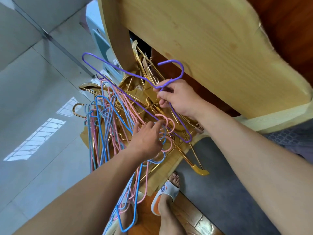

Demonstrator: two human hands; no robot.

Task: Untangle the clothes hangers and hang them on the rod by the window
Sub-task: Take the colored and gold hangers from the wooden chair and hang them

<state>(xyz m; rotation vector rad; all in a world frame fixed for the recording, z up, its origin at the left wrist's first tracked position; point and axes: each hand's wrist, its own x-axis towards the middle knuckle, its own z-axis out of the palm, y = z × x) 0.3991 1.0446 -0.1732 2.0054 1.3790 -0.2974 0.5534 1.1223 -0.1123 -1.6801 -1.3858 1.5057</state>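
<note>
Purple wire hanger (135,77) lifts clear by its neck, pinched in my right hand (179,99), while my left hand (147,138) grips pink and blue hooks (165,131), pinning the tangled pile (108,116) on the wooden surface (162,173).

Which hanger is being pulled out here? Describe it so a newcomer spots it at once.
Start at the big pale wooden board at upper right. Just below it, the right hand pinches the neck of a wire hanger lifted above the tangled pile. It is the only purple one; the rest are pink, blue or gold.
</note>
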